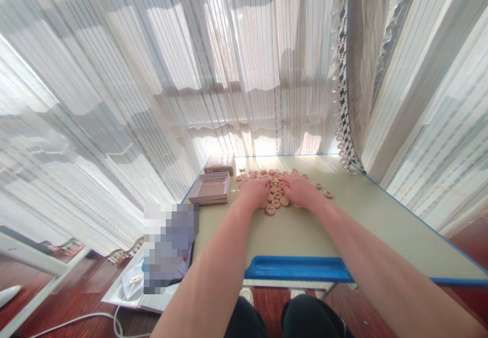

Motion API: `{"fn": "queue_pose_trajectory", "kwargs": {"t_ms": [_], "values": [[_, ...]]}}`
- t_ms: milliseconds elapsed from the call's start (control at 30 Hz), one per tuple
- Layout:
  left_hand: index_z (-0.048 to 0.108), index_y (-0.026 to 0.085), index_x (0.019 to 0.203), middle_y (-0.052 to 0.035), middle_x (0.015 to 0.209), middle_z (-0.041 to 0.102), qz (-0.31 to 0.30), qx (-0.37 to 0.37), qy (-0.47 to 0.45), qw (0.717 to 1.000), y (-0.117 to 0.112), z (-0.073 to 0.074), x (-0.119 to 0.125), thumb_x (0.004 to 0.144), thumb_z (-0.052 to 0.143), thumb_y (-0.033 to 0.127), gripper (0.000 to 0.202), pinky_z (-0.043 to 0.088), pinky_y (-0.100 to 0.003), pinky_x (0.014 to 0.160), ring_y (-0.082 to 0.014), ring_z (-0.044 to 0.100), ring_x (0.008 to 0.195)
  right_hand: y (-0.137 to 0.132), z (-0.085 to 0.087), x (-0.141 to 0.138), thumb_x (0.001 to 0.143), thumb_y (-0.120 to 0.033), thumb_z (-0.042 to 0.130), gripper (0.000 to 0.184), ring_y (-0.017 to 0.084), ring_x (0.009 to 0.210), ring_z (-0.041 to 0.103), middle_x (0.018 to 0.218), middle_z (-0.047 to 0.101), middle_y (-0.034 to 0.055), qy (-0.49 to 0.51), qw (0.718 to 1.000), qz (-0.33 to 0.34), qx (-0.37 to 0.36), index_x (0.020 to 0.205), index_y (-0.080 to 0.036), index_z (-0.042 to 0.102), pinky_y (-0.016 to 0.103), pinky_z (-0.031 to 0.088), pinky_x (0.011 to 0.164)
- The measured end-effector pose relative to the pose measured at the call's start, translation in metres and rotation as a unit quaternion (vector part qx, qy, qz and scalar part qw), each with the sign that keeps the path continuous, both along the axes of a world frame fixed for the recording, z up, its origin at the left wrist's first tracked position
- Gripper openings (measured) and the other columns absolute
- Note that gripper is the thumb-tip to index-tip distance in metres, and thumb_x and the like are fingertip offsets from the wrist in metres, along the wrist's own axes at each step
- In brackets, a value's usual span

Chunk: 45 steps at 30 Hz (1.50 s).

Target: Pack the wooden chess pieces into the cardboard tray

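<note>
Round wooden Chinese chess pieces [276,203] with dark and red characters lie in a loose pile on the cream table top [290,234]. Palm down over the left part of the pile rests my left hand [254,191], its fingers stretched forward. My right hand [299,189] lies on the pile's right side, also with fingers extended. Some pieces show between the two hands, and others are hidden under them. Two stray pieces, one of them a single disc [328,194], lie to the right of my right hand.
An open shallow box [210,201] stands left of the pile, with a box lid or packet [220,163] behind it. A blue pen trough [299,269] runs along the near table edge. Sheer curtains [259,109] hang behind. A pixelated screen [170,246] stands at left.
</note>
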State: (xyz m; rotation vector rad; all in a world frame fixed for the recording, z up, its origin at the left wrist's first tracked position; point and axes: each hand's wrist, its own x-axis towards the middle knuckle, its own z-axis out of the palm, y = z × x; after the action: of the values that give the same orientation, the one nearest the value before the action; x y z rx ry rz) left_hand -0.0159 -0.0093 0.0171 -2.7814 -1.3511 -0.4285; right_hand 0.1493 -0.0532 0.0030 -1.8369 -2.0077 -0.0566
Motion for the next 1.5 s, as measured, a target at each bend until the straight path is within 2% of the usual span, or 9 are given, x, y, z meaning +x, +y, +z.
{"fn": "queue_pose_trajectory", "kwargs": {"t_ms": [200, 467, 600, 833, 933, 1133, 1233, 1367, 1500], "values": [[0.053, 0.027, 0.12, -0.0053, 0.128, 0.054, 0.046, -0.007, 0.024, 0.999, 0.004, -0.003, 0.0, 0.09, 0.031, 0.034, 0.038, 0.019, -0.053, 0.105, -0.0266, 0.034, 0.127, -0.003, 0.002, -0.001, 0.087, -0.029, 0.037, 0.036, 0.021, 0.115, 0.047, 0.117, 0.061, 0.0055, 0.005, 1.0, -0.001, 0.016, 0.112, -0.018, 0.061, 0.035, 0.032, 0.101], [0.056, 0.028, 0.114, -0.0063, 0.127, 0.054, 0.016, -0.014, 0.017, 1.0, 0.003, -0.004, 0.005, 0.092, 0.024, 0.039, 0.041, 0.021, -0.059, 0.101, -0.0309, 0.033, 0.128, -0.004, 0.001, -0.003, 0.087, -0.027, 0.036, 0.035, 0.021, 0.114, 0.048, 0.113, 0.064, 0.0041, 0.01, 0.999, 0.016, 0.032, 0.108, -0.02, 0.063, 0.034, 0.031, 0.102], [0.05, 0.027, 0.121, -0.006, 0.126, 0.055, 0.019, 0.004, -0.013, 1.0, 0.003, -0.004, 0.005, 0.092, 0.022, 0.039, 0.042, 0.023, -0.055, 0.102, -0.0282, 0.035, 0.127, -0.005, 0.002, -0.003, 0.087, -0.028, 0.036, 0.036, 0.022, 0.116, 0.047, 0.115, 0.063, 0.0047, 0.013, 1.0, 0.011, 0.024, 0.109, -0.019, 0.063, 0.035, 0.033, 0.1], [0.056, 0.016, 0.11, -0.0113, 0.118, 0.056, 0.15, 0.063, -0.037, 0.986, -0.001, 0.008, -0.003, 0.087, 0.036, 0.029, 0.033, 0.03, -0.043, 0.099, -0.0266, 0.041, 0.118, -0.008, 0.005, -0.006, 0.085, -0.026, 0.039, 0.035, 0.022, 0.111, 0.049, 0.112, 0.064, 0.0053, 0.015, 0.999, 0.019, 0.029, 0.108, -0.018, 0.064, 0.034, 0.035, 0.098], [0.058, 0.017, 0.102, -0.0093, 0.11, 0.06, 0.107, 0.064, -0.047, 0.991, -0.004, 0.009, -0.002, 0.086, 0.036, 0.025, 0.029, 0.035, -0.037, 0.095, -0.0233, 0.046, 0.111, -0.008, 0.004, -0.007, 0.084, -0.025, 0.04, 0.033, 0.022, 0.11, 0.05, 0.111, 0.064, 0.005, 0.011, 0.999, 0.037, 0.037, 0.106, -0.018, 0.065, 0.034, 0.035, 0.098], [0.06, 0.019, 0.099, -0.0071, 0.106, 0.062, 0.068, 0.091, -0.121, 0.986, -0.006, 0.001, 0.002, 0.083, 0.042, 0.019, 0.025, 0.036, -0.035, 0.094, -0.0217, 0.049, 0.108, -0.008, 0.002, -0.008, 0.084, -0.023, 0.041, 0.032, 0.021, 0.108, 0.052, 0.109, 0.065, 0.0054, 0.006, 0.996, 0.067, 0.059, 0.103, -0.018, 0.066, 0.035, 0.035, 0.098], [0.06, 0.019, 0.098, -0.0066, 0.105, 0.062, 0.046, 0.115, -0.201, 0.972, -0.011, 0.005, 0.002, 0.082, 0.041, 0.015, 0.025, 0.038, -0.032, 0.092, -0.0193, 0.052, 0.104, -0.008, 0.0, -0.007, 0.085, -0.025, 0.04, 0.032, 0.022, 0.107, 0.053, 0.108, 0.065, 0.0066, 0.012, 0.995, 0.072, 0.071, 0.102, -0.018, 0.066, 0.038, 0.036, 0.097], [0.06, 0.016, 0.096, -0.0081, 0.099, 0.064, 0.078, 0.131, -0.353, 0.923, -0.022, 0.021, -0.005, 0.082, 0.041, 0.015, 0.024, 0.041, -0.032, 0.089, -0.0198, 0.055, 0.098, -0.013, 0.003, -0.014, 0.085, -0.029, 0.04, 0.033, 0.022, 0.108, 0.053, 0.109, 0.065, 0.0071, 0.094, 0.985, 0.09, 0.11, 0.103, -0.018, 0.065, 0.038, 0.037, 0.097], [0.058, 0.015, 0.1, -0.0092, 0.101, 0.064, 0.099, 0.105, -0.431, 0.891, -0.034, 0.043, -0.033, 0.082, 0.042, 0.019, 0.025, 0.043, -0.032, 0.087, -0.0204, 0.057, 0.098, -0.03, 0.02, -0.047, 0.083, -0.036, 0.044, 0.035, 0.022, 0.108, 0.054, 0.114, 0.063, 0.0062, 0.316, 0.942, 0.063, 0.096, 0.107, -0.02, 0.063, 0.039, 0.038, 0.097]]}}
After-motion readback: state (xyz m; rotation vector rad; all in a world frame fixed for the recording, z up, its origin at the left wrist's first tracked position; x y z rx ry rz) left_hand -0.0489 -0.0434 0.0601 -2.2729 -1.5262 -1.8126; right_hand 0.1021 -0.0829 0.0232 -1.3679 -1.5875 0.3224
